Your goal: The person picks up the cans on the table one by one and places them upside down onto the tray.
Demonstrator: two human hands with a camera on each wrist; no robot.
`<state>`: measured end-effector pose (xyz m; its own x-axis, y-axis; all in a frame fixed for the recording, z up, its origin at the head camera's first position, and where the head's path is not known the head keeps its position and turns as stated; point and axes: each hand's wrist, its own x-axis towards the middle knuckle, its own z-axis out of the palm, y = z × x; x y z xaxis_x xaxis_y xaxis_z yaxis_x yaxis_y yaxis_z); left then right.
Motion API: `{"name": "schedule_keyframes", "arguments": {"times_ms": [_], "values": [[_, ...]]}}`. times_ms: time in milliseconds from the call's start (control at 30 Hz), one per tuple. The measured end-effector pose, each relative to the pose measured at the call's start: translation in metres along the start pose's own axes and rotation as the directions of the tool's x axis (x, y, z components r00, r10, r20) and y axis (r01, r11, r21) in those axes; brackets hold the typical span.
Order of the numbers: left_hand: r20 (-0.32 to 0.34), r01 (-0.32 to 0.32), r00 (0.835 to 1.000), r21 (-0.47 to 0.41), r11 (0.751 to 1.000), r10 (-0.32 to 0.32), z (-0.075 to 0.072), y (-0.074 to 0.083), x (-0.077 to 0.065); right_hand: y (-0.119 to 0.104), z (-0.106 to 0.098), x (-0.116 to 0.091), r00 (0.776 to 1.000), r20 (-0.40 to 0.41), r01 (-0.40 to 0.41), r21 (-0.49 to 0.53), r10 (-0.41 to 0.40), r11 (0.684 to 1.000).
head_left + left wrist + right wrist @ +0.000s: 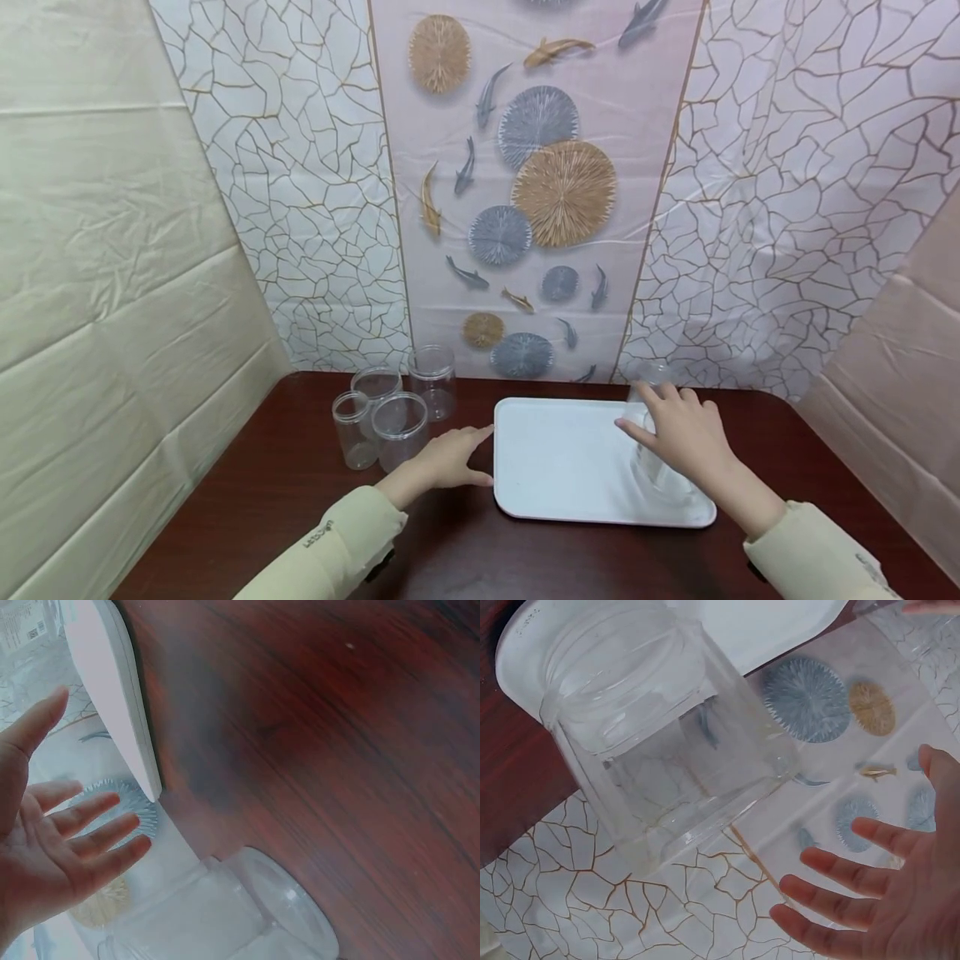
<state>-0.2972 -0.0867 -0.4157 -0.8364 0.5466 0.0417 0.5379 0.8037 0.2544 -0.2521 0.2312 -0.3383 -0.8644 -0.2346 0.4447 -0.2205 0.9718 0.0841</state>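
A white rectangular tray [562, 467] lies on the dark table. On its right part stands clear plastic jarware [660, 487], seen close up as a transparent jar [667, 772] in the right wrist view; whether it is one jar or two I cannot tell. My right hand [686, 429] hovers by it with fingers spread, and a gap shows between fingertips and jar wall in the right wrist view. At the tray's left edge my left hand [448, 460] has fingers and thumb extended, holding nothing. Whether its fingertips touch the rim is unclear.
Several clear jars cluster left of the tray: a narrow one [356, 433], a wide front one [400, 425] partly behind my left wrist, and a back one [433, 383]. Patterned cloth [517, 208] hangs behind the reddish-brown table [262, 508], with plain cloth [105, 275] at the left.
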Motion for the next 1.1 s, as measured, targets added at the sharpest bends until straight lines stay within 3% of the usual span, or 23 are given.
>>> {"name": "schedule_keyframes", "arguments": {"times_ms": [267,600,767,1100], "values": [[-0.143,-0.025,0.990,-0.050,0.998,0.017,-0.012,-0.007,-0.008,-0.004,-0.003,-0.005,0.997,-0.068,0.048,0.060,-0.044,0.997],[-0.253,-0.049,0.967,-0.058,0.997,0.033,-0.032,-0.016,-0.018,-0.010,-0.010,-0.012,0.998,-0.062,0.009,0.226,0.005,0.974],[-0.272,-0.077,0.960,-0.051,0.996,0.061,-0.040,-0.020,-0.027,-0.015,-0.006,-0.018,0.994,-0.106,0.063,0.214,-0.041,0.975],[-0.243,-0.107,0.964,0.002,0.994,0.104,-0.053,-0.028,-0.037,-0.030,0.003,-0.032,0.984,-0.156,0.124,0.254,-0.086,0.959]]}}
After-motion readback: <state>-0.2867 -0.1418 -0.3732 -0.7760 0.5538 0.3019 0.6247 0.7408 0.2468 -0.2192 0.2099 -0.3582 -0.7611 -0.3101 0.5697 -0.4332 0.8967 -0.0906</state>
